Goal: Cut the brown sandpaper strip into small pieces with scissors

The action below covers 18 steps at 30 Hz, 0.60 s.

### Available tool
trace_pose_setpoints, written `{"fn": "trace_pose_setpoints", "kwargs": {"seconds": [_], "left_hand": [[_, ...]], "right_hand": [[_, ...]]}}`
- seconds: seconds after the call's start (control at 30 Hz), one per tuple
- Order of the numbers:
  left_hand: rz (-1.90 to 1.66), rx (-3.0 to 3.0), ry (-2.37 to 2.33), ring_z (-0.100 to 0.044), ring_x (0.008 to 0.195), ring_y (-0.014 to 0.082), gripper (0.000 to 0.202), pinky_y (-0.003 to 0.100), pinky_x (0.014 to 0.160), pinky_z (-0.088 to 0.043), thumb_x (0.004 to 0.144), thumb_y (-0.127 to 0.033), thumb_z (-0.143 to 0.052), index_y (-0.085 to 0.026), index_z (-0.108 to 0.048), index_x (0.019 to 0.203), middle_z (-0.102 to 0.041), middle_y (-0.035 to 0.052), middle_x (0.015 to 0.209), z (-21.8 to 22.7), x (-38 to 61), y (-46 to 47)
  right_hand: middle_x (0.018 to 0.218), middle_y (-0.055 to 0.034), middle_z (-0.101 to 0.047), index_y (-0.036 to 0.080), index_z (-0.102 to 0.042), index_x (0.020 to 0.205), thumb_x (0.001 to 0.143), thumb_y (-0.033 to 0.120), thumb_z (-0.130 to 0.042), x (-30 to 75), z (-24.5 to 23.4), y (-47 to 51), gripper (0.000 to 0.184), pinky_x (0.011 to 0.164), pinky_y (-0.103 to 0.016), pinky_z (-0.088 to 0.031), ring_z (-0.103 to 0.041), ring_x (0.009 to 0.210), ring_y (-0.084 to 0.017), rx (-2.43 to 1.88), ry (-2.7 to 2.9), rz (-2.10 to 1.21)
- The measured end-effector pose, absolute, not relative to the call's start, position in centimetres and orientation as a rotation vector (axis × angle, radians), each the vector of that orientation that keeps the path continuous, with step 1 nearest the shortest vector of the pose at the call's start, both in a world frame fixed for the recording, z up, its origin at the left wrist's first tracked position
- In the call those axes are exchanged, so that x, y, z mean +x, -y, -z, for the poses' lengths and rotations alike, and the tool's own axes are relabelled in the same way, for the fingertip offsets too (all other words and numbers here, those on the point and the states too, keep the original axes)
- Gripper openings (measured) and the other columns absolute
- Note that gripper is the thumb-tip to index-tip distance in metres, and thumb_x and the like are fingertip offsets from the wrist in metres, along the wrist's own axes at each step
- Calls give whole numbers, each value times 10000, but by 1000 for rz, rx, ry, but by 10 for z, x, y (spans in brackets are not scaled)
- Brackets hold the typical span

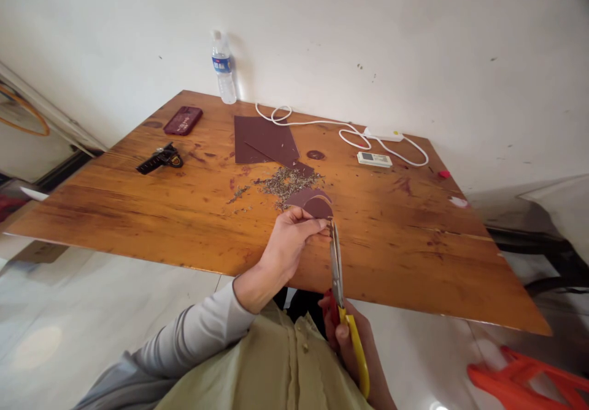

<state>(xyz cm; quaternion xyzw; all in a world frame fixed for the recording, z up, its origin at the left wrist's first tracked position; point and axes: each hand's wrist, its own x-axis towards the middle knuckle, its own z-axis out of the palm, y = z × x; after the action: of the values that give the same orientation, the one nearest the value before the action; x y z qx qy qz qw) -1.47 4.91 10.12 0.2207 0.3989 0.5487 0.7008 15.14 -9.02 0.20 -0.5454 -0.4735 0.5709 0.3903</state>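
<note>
My left hand pinches a curved piece of dark maroon paper above the front of the wooden table. My right hand grips scissors with red and yellow handles; the blades point up and their tips meet the paper's lower edge beside my left fingers. A pile of small paper clippings lies on the table just behind the held piece. Larger maroon sheets lie flat further back.
A water bottle stands by the wall. A dark red phone and a black tool lie at the left. A white cable, power strip and remote sit at the back right. Something orange is on the floor, right.
</note>
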Motion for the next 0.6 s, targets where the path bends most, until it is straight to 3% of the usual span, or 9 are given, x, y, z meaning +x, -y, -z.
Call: {"fn": "trace_pose_setpoints", "kwargs": {"seconds": [0.13, 0.6], "left_hand": [[-1229, 517, -901, -696, 602, 130, 314, 266, 703, -554, 621, -177, -871, -192, -559, 644, -686, -20, 612, -99, -15, -49], [-1217, 509, -891, -697, 592, 137, 297, 278, 680, -571, 628, -150, -855, -183, -560, 641, -687, -6, 632, -101, -16, -49]], "right_hand": [[602, 41, -489, 166, -738, 1022, 819, 922, -567, 152, -5, 87, 802, 496, -282, -307, -377, 523, -145, -1428, 1243, -1390], [641, 37, -428, 205, -645, 844, 739, 992, -575, 145, -17, 90, 797, 463, -260, -209, -305, 562, -139, -1493, 1152, -1410]]}}
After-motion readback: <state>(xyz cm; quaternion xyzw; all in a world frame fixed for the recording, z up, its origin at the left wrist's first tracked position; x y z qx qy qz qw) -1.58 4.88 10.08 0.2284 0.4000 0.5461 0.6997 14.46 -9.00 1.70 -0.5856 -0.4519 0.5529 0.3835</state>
